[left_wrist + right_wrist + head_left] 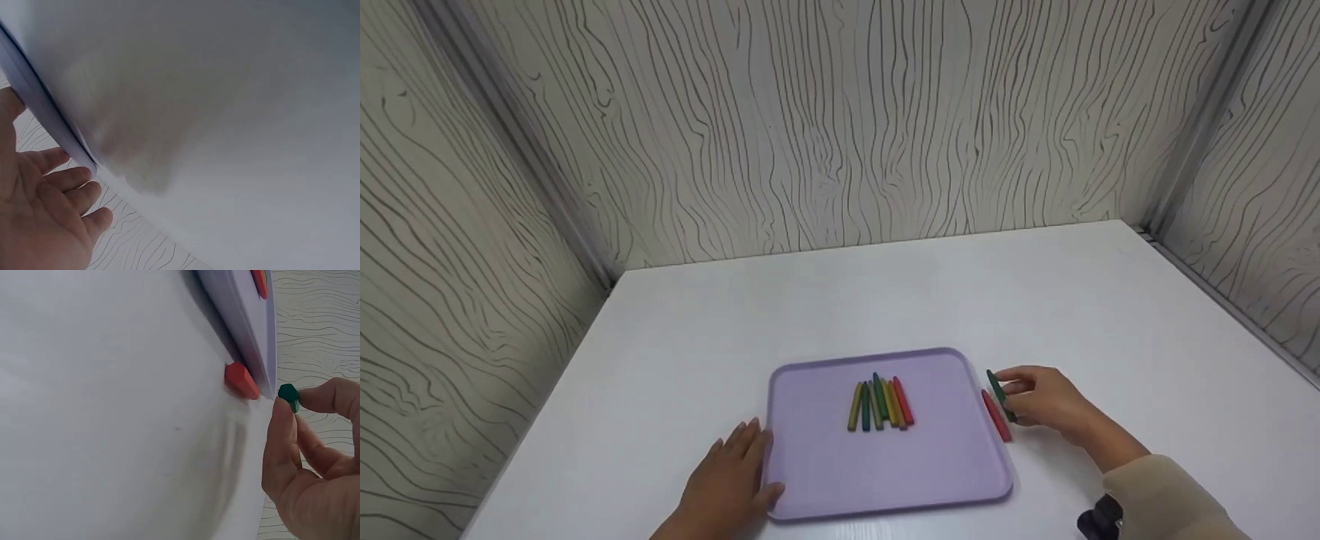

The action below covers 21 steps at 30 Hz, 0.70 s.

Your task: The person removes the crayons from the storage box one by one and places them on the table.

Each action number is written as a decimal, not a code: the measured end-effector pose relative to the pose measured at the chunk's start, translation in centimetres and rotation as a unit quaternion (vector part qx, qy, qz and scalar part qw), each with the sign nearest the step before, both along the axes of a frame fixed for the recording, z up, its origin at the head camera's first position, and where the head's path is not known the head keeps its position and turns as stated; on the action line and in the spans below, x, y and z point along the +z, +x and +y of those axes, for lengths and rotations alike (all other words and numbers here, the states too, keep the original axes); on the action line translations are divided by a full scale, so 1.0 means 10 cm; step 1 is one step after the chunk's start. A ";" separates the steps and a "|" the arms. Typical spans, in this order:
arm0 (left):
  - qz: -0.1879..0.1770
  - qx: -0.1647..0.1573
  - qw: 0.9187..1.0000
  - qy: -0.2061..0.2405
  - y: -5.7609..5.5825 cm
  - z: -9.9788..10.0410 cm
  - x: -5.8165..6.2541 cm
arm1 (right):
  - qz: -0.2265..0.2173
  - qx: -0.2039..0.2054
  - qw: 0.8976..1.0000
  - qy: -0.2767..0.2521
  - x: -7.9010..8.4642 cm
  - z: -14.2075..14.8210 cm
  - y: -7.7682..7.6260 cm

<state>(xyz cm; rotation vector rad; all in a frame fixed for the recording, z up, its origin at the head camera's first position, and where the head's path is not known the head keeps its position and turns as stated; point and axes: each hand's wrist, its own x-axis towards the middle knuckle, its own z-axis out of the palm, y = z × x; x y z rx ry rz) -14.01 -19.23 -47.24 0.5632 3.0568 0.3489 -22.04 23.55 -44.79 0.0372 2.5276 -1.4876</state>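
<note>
A dark green crayon (1002, 395) is pinched between the thumb and fingers of my right hand (1046, 401), just off the tray's right side. In the right wrist view its six-sided end (288, 392) shows between the fingertips. Beside it a red crayon (996, 416) lies on the table along the tray's right edge. My left hand (727, 476) rests at the left rim of the purple tray (877, 476), fingers extended, thumb over the rim. Several crayons (879, 403) in yellow, green, blue-green, orange and red lie side by side on the tray.
The white table (675, 337) runs back to a wood-patterned wall (840, 127), with similar panels at both sides. A black device (1101, 517) shows under the right sleeve (1166, 495).
</note>
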 end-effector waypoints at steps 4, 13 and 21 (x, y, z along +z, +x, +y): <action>0.004 -0.002 1.000 0.000 0.00 0.00 0.00 | 0.002 0.005 1.000 0.028 -0.04 0.05 0.03; 0.013 -0.002 1.000 0.006 0.01 -0.01 -0.01 | 0.006 0.021 0.999 0.043 -0.09 0.06 0.07; 0.014 -0.002 1.000 0.006 0.01 0.00 0.00 | 0.004 0.016 0.998 0.057 -0.08 0.03 0.09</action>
